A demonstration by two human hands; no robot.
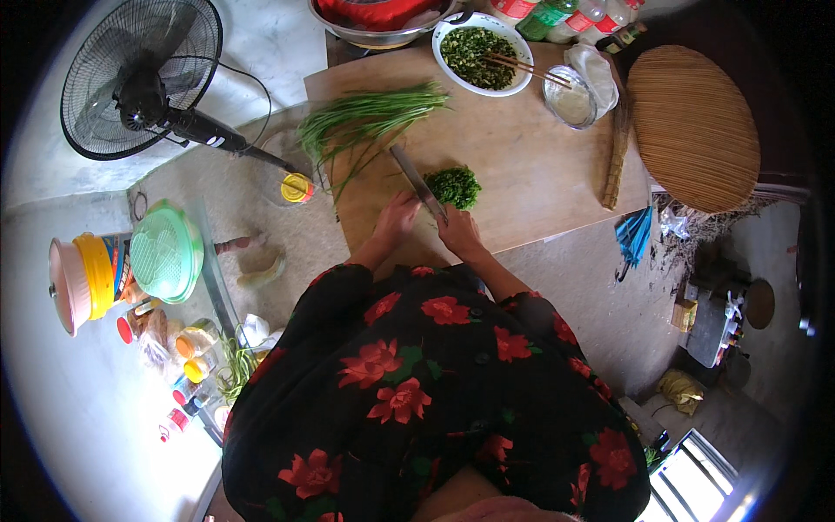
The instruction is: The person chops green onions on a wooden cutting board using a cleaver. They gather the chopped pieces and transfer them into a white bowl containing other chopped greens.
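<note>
My right hand [460,230] grips the handle of a kitchen knife [415,177], whose metal blade points away to the upper left over the wooden board [522,189]. Just left of the blade, my left hand [395,216] rests low at the board's near side with its fingers bent; whether anything is under them is hidden. Against the blade's right side lies a small heap of finely chopped greens [455,187]. Farther off, a bunch of long thin green stalks, like garlic chives [375,117], is spread across the board's left corner, some hanging over the edge.
At the back stand a white bowl [438,57] of chopped filling with chopsticks [522,67] and a metal bowl [590,117] of pale contents. A straw brush [616,153] lies along the right edge near a round woven lid [695,127]. A standing fan [140,98] is at left.
</note>
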